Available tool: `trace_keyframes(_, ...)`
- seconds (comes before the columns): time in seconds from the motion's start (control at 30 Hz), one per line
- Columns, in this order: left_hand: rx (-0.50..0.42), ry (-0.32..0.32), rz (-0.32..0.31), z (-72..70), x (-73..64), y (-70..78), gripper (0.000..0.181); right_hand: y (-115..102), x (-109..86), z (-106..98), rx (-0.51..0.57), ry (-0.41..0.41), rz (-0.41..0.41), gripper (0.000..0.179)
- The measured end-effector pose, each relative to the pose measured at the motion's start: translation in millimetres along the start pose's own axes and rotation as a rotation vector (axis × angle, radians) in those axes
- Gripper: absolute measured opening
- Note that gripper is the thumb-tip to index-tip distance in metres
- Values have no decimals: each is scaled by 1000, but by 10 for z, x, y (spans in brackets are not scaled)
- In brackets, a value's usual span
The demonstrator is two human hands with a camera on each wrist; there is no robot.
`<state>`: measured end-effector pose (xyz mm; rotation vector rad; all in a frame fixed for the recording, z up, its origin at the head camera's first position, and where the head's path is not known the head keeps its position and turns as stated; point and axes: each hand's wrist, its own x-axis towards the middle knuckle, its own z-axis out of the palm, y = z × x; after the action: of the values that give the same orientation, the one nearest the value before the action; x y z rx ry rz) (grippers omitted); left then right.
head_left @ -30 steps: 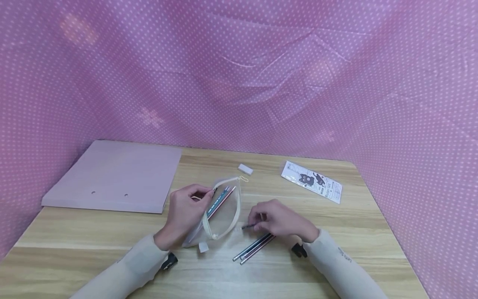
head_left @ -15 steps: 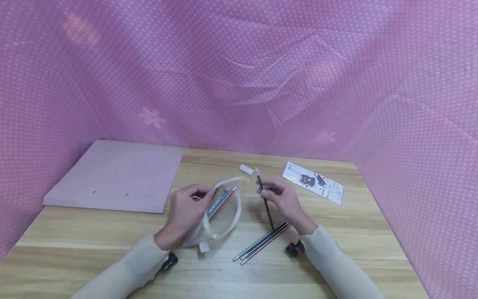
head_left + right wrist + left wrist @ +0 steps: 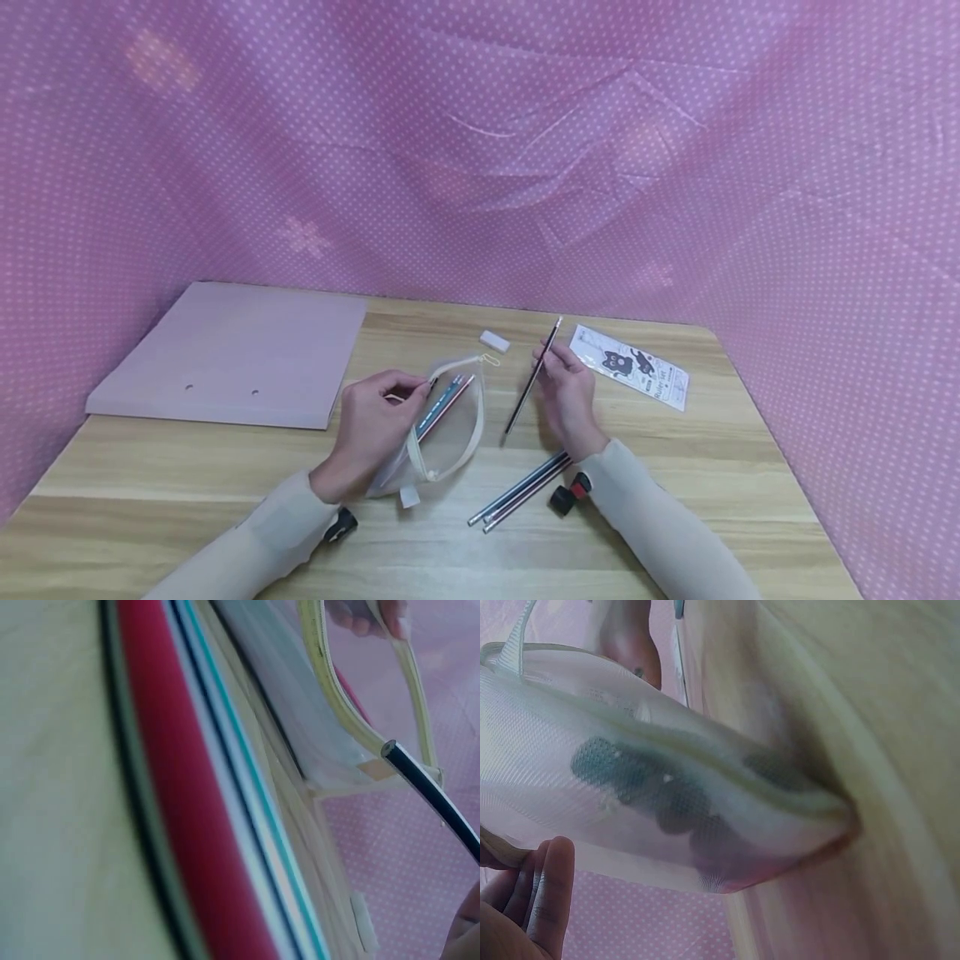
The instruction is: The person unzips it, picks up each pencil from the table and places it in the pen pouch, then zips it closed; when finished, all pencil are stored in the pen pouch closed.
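My left hand (image 3: pixel 377 421) pinches the near rim of a translucent mesh zip pencil pouch (image 3: pixel 456 421), whose mouth gapes. Inside it lie several pencils (image 3: pixel 441 406), teal and red ones among them; their ends show dimly through the mesh in the left wrist view. Just right of the pouch, my right hand (image 3: pixel 567 396) holds a dark pencil (image 3: pixel 531 382) above the table. It slants, with the silver end up and the other end pointing down toward the pouch. Under the right wrist, several more pencils (image 3: pixel 517 493) lie side by side on the wood.
Behind the pouch sits a white eraser (image 3: pixel 494 340). A ruler set in a clear sleeve (image 3: pixel 628 365) lies at the back right. At the left is a large pale folder (image 3: pixel 240 354). Pink dotted cloth (image 3: pixel 480 167) hangs behind the wooden table (image 3: pixel 420 558).
My right hand has lifted the dark pencil off the table beside the other pencils, moved it back and tilted it over. The left hand and pouch have stayed in place.
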<state>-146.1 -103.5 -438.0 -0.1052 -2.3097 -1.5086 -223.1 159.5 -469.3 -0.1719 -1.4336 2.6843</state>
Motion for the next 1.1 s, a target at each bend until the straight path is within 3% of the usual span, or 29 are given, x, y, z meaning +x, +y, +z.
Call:
trace_keyframes(0.27,-11,-5,0,-4,-4,2,5,98,-3,99,90,37,43,13)
trace_keyframes(0.57,-18,-8,8,-2,-20,1,5,170,-113,213,54,17,24,11)
trace_keyframes(0.93,-34,-17,-22,-21,-3,13,8,221,-268,351,-121,-13,38,12)
trace_keyframes(1.1,-29,-15,-22,-25,12,11,7,241,-339,392,-194,-30,87,11)
